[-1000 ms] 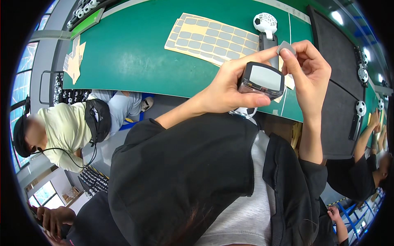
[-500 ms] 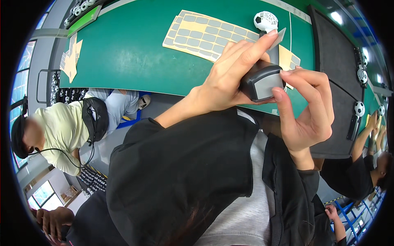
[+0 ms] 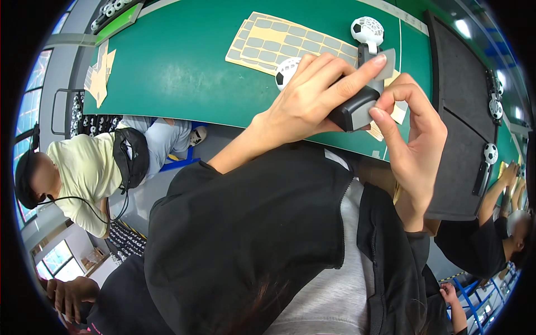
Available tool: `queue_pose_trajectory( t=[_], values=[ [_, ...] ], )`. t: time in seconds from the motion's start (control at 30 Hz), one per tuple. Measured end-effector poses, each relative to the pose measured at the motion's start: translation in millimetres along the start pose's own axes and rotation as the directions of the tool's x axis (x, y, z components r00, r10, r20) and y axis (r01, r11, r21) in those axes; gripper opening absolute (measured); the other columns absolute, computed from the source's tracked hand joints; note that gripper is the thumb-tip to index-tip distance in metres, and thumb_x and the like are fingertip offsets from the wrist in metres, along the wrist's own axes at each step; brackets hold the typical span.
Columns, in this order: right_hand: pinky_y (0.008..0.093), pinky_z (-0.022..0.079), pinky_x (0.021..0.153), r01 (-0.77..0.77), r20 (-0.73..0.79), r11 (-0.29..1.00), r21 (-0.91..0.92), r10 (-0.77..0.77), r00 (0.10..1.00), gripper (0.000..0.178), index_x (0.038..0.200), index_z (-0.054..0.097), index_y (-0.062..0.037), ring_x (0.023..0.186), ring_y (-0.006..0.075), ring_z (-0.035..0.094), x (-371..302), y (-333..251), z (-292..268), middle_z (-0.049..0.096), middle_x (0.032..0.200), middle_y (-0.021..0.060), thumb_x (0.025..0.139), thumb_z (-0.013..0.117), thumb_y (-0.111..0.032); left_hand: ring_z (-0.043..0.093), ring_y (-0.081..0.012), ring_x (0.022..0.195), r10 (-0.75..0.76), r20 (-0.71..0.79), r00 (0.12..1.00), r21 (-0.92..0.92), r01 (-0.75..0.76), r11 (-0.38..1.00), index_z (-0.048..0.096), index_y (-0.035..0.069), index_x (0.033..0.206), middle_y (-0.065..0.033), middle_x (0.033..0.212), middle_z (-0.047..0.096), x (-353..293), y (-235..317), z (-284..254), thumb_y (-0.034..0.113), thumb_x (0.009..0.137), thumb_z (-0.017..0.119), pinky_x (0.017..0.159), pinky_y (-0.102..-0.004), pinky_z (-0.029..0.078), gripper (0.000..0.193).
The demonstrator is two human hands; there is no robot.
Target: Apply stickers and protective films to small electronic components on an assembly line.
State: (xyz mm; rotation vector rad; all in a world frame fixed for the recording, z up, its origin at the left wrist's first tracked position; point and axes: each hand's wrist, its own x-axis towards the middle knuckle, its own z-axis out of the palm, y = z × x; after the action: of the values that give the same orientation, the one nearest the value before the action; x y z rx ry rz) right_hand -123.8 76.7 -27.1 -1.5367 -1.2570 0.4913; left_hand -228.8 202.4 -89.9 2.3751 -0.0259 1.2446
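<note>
My left hand (image 3: 312, 92) is closed around a black handheld device (image 3: 356, 109), tilted with its end towards me. A white football-shaped head (image 3: 286, 72) with black patches shows beyond that hand, apparently part of the device. On the device's end face lies a grey sticker (image 3: 363, 116). My right hand (image 3: 416, 125) pinches the sticker's right edge between thumb and index finger. Another thin grey piece (image 3: 389, 64) sticks up at my left index fingertip. Just past my fingers, a second football-headed device (image 3: 367, 30) lies on the green table (image 3: 167, 72).
Sheets of grey stickers on tan backing (image 3: 273, 42) lie beyond my left hand. Torn backing scraps (image 3: 100, 75) are at the table's left end. A black conveyor-like surface (image 3: 460, 111) on the right carries more devices. Co-workers are on both sides.
Both hands have shifted slightly and the device has turned, so its football-shaped head now shows past my left hand. My right fingers remain pinched at the sticker's edge.
</note>
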Motion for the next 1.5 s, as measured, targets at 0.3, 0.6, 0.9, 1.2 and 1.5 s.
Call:
queue_pose_trajectory(
  t=[0.3, 0.6, 0.9, 1.2, 1.5],
  values=[
    [0.0255, 0.043, 0.068, 0.379, -0.216, 0.859, -0.343, -0.465, 0.858, 0.021, 0.083, 0.061, 0.0008, 0.066, 0.0152, 0.049, 0.1, 17.5, 15.0, 0.055, 0.073, 0.0067, 0.063, 0.066, 0.006, 0.042, -0.0161, 0.071, -0.059, -0.066, 0.996, -0.029, 0.057, 0.998, 0.047, 0.004, 0.125, -0.0025, 0.082, 0.05, 7.1, 1.6, -2.9, 0.02, 0.064, 0.07, 0.066, -0.0272, 0.031, 0.067],
    [0.0256, 0.041, 0.067, 0.078, -0.087, 0.997, 0.022, -0.076, 0.993, 0.017, 0.079, 0.056, -0.0012, 0.065, 0.0152, 0.047, 6.2, 8.6, 4.6, 0.055, 0.077, 0.0069, 0.065, 0.063, 0.006, 0.043, -0.0159, 0.071, -0.023, 0.005, 1.0, 0.058, 0.023, 0.998, 0.048, 0.006, 0.124, -0.0018, 0.082, 0.049, 8.7, -3.1, -5.8, 0.019, 0.063, 0.071, 0.066, -0.0273, 0.032, 0.066],
    [0.0198, 0.037, 0.061, 0.143, 0.011, 0.923, 0.357, -0.157, 0.987, 0.012, 0.074, 0.049, -0.0036, 0.066, 0.0115, 0.045, -2.1, -9.1, 5.9, 0.053, 0.081, 0.0065, 0.072, 0.058, 0.004, 0.053, -0.0203, 0.074, -0.249, -0.042, 0.968, -0.413, 0.21, 0.886, 0.041, 0.008, 0.128, -0.01, 0.094, 0.056, 12.0, -17.7, -35.8, 0.015, 0.072, 0.068, 0.068, -0.0304, 0.043, 0.063],
    [0.0183, 0.039, 0.061, 0.044, -0.349, 0.958, 0.284, 0.06, 0.935, 0.006, 0.076, 0.051, -0.001, 0.067, 0.0102, 0.048, 28.2, 20.1, 22.8, 0.053, 0.082, 0.0069, 0.078, 0.057, 0.001, 0.062, -0.0247, 0.076, -0.44, 0.05, 0.897, -0.909, 0.223, 0.353, 0.031, 0.008, 0.134, -0.0226, 0.108, 0.056, 5.9, 3.3, -5.2, 0.011, 0.078, 0.062, 0.066, -0.03, 0.052, 0.063],
    [0.0149, 0.033, 0.053, -0.043, -0.114, 0.682, 0.73, 0.184, 0.976, 0.007, 0.075, 0.053, -0.0008, 0.057, 0.0061, 0.042, 16.6, 7.9, -1.3, 0.046, 0.07, 0.0015, 0.076, 0.059, 0.003, 0.059, -0.0241, 0.073, -0.186, 0.055, 0.981, -0.584, 0.183, 0.791, 0.031, -0.003, 0.132, -0.0222, 0.093, 0.059, 9.9, 0.4, -11.7, 0.025, 0.07, 0.074, 0.062, -0.0284, 0.047, 0.08]
  ],
)
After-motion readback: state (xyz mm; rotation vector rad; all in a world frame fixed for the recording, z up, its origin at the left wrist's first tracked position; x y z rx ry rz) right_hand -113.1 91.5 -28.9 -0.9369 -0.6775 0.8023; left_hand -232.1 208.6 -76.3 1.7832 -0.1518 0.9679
